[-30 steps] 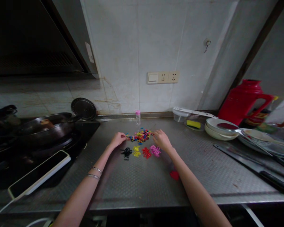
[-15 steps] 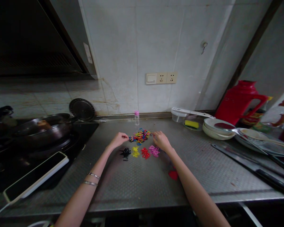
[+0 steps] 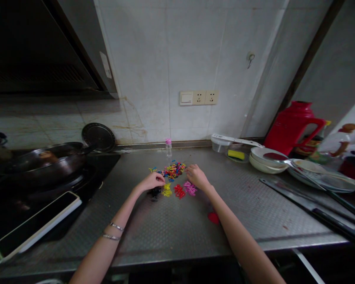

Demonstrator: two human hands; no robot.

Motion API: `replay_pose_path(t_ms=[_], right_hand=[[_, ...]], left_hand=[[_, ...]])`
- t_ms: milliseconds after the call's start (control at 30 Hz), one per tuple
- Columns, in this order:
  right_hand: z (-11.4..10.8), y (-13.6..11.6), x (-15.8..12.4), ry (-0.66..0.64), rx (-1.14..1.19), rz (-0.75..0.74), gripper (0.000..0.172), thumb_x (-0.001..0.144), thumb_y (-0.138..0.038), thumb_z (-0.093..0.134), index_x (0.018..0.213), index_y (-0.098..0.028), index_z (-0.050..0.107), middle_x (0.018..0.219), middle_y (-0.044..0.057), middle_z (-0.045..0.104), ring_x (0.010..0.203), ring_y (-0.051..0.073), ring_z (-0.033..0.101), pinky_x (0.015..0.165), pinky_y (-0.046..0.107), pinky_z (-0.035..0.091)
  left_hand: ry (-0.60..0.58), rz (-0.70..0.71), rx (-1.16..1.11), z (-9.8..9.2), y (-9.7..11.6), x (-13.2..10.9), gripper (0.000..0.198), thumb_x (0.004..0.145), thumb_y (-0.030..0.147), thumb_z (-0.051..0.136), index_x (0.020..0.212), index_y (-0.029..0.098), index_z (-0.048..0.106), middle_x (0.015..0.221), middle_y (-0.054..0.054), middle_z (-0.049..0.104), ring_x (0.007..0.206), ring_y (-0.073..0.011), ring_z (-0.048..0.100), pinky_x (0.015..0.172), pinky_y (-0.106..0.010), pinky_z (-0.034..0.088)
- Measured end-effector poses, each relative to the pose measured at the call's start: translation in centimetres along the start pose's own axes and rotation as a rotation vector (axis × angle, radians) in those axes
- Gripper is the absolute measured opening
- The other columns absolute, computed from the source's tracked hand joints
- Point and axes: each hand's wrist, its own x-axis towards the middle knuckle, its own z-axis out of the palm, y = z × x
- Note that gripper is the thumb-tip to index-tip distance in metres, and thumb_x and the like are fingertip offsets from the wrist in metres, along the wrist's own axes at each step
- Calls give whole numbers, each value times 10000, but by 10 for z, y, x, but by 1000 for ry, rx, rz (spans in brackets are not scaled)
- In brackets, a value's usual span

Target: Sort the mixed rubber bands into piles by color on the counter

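A mixed pile of small coloured pieces point(image 3: 174, 170), which look like little rubber bands, lies on the steel counter. In front of it are sorted heaps: black pieces point(image 3: 154, 193), yellow pieces point(image 3: 167, 190), red pieces point(image 3: 179, 191) and pink pieces point(image 3: 190, 188). My left hand point(image 3: 152, 181) is pinched closed above the black and yellow heaps, partly covering the black one; anything in its fingertips is too small to make out. At the mixed pile's right edge, just behind the pink heap, my right hand point(image 3: 197, 176) has its fingers bent together, their tips hard to see.
Behind the pile stands a small clear bottle point(image 3: 168, 148) with a pink cap. A red piece point(image 3: 213, 217) lies by my right forearm. To the left are a phone-like device point(image 3: 38, 225) and a wok point(image 3: 47, 161); to the right, bowls point(image 3: 268, 165), a knife point(image 3: 286, 195) and a red thermos point(image 3: 291, 128).
My left hand has moved from the mixed pile's left edge down toward the black and yellow heaps. Some coloured pieces now show at that left edge. My right hand stays by the pile.
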Motion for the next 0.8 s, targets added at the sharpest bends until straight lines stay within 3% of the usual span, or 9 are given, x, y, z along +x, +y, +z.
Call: replay_pose_path(t_ms=[100, 233, 500, 800], right_hand=[[4, -7, 4, -21, 76, -35, 220, 780, -173, 456, 942, -193, 603, 949, 52, 564, 935, 151, 469, 829, 245, 361], [6, -21, 12, -144, 142, -119, 187, 756, -156, 484, 869, -183, 631, 929, 54, 575, 919, 140, 490, 810, 223, 363], [11, -44, 19, -215, 37, -115, 204, 795, -260, 458, 904, -213, 624, 966, 46, 572, 889, 141, 523, 727, 204, 393], [12, -52, 20, -237, -67, -117, 201, 791, -205, 443, 904, -213, 609, 1018, 54, 561, 976, 153, 501, 769, 211, 397]], left_hand=[[78, -24, -15, -6, -4, 0, 229, 656, 284, 550, 734, 107, 674, 709, -54, 665, 650, -149, 577, 623, -223, 423], [166, -47, -28, -10, -10, 2, 241, 665, 298, 550, 744, 107, 672, 738, -65, 673, 688, -164, 590, 668, -246, 434], [196, -45, -33, -11, -16, 2, 212, 664, 268, 542, 727, 115, 674, 723, -56, 675, 690, -166, 590, 678, -252, 439], [187, -16, -20, -6, -23, 4, 213, 670, 258, 532, 734, 108, 669, 729, -61, 670, 677, -159, 585, 661, -244, 441]])
